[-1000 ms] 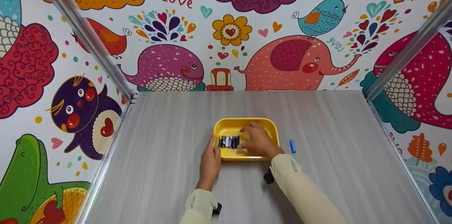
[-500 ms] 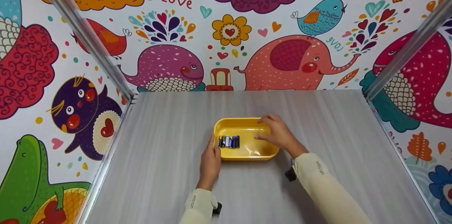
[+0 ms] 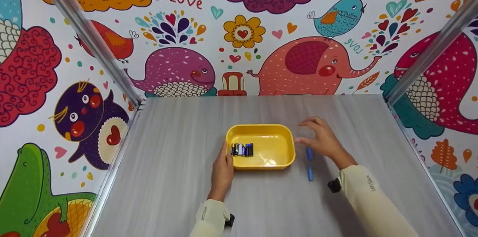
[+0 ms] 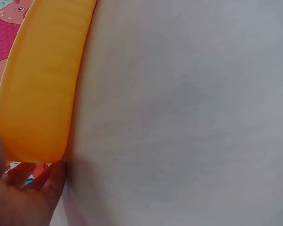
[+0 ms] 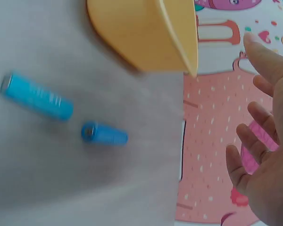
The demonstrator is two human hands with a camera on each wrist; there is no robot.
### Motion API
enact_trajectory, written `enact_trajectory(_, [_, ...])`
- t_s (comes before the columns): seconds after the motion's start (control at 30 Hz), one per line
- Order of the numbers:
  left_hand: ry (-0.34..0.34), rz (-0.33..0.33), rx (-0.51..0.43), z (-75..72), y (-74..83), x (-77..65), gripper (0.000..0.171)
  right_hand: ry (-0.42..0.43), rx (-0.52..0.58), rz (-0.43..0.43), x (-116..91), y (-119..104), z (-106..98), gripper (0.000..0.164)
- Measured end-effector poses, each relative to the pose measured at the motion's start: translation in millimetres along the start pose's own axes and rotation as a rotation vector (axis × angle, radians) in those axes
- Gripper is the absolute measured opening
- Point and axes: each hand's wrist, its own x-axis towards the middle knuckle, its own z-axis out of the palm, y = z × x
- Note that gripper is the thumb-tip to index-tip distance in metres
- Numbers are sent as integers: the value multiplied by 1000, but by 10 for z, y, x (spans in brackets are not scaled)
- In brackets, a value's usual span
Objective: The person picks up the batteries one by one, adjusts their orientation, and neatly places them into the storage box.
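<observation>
A yellow tray [image 3: 279, 147] sits mid-table, and several small batteries [image 3: 242, 150] stand side by side in a row along its left part. My left hand [image 3: 222, 173] holds the tray at its left end, fingers against the outer wall in the left wrist view. To the right of the tray, my right hand [image 3: 324, 140] hovers with fingers spread and nothing in them. Below it lie two blue batteries on the table: the far one [image 3: 309, 153] close by the hand, and the near one [image 3: 310, 173] nearer the person. Both show in the right wrist view, one lighter blue battery [image 5: 37, 96] looking larger.
The grey wood-grain table [image 3: 179, 136] reaches back to a wall [image 3: 239, 57] printed with cartoon animals. Metal posts [image 3: 420, 54] rise at both back corners. Dark wrist cameras [image 3: 334, 185] are strapped under both cuffs.
My right hand has lifted out of the tray and moved right, past its rim. A second blue battery now shows on the table. The left hand and tray have stayed put.
</observation>
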Motion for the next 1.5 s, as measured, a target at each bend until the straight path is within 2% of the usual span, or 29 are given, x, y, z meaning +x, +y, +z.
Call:
enact_trajectory(0.13, [4, -5, 2, -9, 6, 0, 53, -39, -8, 44, -78, 151, -29, 53])
enact_trajectory(0.37, [3, -13, -11, -10, 12, 1, 53, -109, -21, 97, -220, 398, 41, 62])
enact_trajectory(0.77, [1, 17, -3, -18, 17, -9, 54, -195, -28, 182, -403, 658, 165, 69])
enact_trajectory(1.1, [-2, 7, -8, -15, 14, -11, 54, -165, -61, 112, -495, 788, 246, 70])
enact_trajectory(1.5, [-8, -13, -24, -16, 12, -13, 54, -142, -113, 83, -471, 817, 301, 68])
